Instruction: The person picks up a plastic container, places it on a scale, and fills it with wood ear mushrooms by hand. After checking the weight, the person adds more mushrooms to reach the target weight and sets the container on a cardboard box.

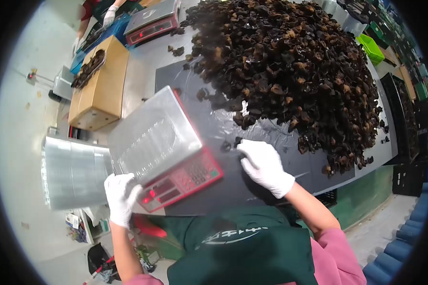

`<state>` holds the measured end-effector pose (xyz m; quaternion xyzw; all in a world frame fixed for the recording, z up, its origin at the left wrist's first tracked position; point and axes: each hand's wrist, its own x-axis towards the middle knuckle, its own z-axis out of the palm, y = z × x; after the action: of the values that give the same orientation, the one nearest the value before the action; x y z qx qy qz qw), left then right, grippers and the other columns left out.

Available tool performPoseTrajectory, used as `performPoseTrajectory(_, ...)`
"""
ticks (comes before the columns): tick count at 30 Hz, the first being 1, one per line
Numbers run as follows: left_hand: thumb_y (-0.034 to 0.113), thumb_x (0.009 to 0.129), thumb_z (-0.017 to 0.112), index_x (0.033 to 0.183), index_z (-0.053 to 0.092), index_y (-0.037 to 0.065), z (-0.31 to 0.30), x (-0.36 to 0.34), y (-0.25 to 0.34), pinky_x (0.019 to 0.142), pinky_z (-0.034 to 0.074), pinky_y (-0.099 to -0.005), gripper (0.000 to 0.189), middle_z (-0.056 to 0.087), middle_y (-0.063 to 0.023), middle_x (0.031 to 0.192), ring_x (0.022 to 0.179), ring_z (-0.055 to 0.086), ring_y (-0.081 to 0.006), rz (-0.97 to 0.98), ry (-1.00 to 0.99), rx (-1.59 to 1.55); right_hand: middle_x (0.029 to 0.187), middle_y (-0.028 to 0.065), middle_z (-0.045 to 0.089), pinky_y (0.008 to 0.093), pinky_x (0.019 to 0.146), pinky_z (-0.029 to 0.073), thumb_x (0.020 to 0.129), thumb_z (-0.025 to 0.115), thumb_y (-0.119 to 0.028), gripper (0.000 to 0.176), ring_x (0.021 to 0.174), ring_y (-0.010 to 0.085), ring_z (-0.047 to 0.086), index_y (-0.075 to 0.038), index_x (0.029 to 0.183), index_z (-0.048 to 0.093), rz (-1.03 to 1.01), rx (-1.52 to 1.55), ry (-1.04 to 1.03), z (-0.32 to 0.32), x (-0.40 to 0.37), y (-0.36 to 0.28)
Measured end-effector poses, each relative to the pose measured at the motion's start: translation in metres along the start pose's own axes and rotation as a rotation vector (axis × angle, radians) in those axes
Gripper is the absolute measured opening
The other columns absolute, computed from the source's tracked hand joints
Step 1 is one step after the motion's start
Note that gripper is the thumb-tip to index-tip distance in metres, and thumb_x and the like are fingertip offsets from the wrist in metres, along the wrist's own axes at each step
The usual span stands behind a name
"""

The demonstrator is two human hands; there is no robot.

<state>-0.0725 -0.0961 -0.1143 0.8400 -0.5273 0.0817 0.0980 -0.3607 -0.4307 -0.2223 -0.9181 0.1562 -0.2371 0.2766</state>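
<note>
A clear plastic tray (pixel 150 142) lies on a silver and red weighing scale (pixel 192 178). The white-gloved left hand (pixel 120 197) is at its near corner, thumb apart from fingers; the white-gloved right hand (pixel 265 166) has fingertips at a small dark piece (pixel 238 141). Whether either hand grips, I cannot tell. Beyond spreads a large heap of dark brown, curled pieces (pixel 295 71).

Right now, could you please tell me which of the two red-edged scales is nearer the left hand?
The near scale, right beside the left hand; the far scale stands well away, toward the top of the picture.
</note>
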Motion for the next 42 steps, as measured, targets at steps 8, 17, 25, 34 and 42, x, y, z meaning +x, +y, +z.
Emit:
performPoseTrajectory(8, 0.022, 0.073, 0.087, 0.119, 0.068, 0.005, -0.006, 0.055, 0.128, 0.100, 0.046, -0.0510, 0.052, 0.069, -0.0113, 0.110, 0.102, 0.064, -0.0347, 0.124, -0.094, -0.255, 0.126, 0.0155, 0.066, 0.0465, 0.099, 0.049, 0.082, 0.070, -0.012, 0.037, 0.108, 0.0325, 0.063, -0.009, 0.119, 0.069, -0.228, -0.045, -0.135, 0.042, 0.021, 0.041)
performPoseTrajectory(17, 0.023, 0.089, 0.078, 0.129, 0.064, 0.000, 0.127, 0.102, 0.225, 0.103, 0.048, -0.0461, 0.048, 0.063, -0.0194, 0.133, 0.119, 0.061, -0.0368, 0.315, -0.235, -0.673, 0.149, 0.0168, 0.054, 0.0494, 0.112, 0.039, 0.086, 0.074, -0.022, 0.055, 0.135, 0.0375, 0.052, -0.014, 0.139, 0.062, -0.006, -0.321, 0.179, -0.020, 0.088, 0.066)
performPoseTrajectory(25, 0.008, 0.082, 0.081, 0.153, 0.039, -0.005, 0.149, 0.080, 0.237, 0.115, 0.041, -0.0501, 0.083, 0.041, -0.0329, 0.155, 0.139, 0.048, -0.0477, 0.078, -0.025, -0.676, 0.139, 0.0124, 0.059, 0.0505, 0.103, 0.044, 0.088, 0.069, -0.026, 0.040, 0.125, 0.0324, 0.058, -0.016, 0.127, 0.068, -0.033, -0.211, -0.146, -0.001, 0.028, 0.044)
performPoseTrajectory(34, 0.008, 0.089, 0.074, 0.163, 0.018, -0.005, 0.156, 0.069, 0.255, 0.128, 0.014, -0.0505, 0.093, 0.015, -0.0311, 0.169, 0.159, 0.013, -0.0458, -0.032, -0.120, -0.786, 0.134, 0.0127, 0.067, 0.0483, 0.108, 0.048, 0.075, 0.064, 0.002, 0.046, 0.124, 0.0334, 0.063, -0.010, 0.118, 0.074, -0.078, -0.006, 0.036, -0.064, -0.041, 0.038)
performPoseTrajectory(42, 0.016, 0.096, 0.067, 0.162, 0.025, -0.002, 0.176, 0.131, 0.252, 0.129, 0.008, -0.0502, 0.080, 0.012, -0.0241, 0.172, 0.160, 0.010, -0.0404, -0.335, 0.128, -0.538, 0.113, 0.0154, 0.074, 0.0360, 0.090, 0.058, 0.082, 0.059, 0.017, 0.043, 0.100, 0.0309, 0.072, -0.003, 0.117, 0.073, 0.037, 0.020, 0.530, -0.089, 0.044, 0.083)
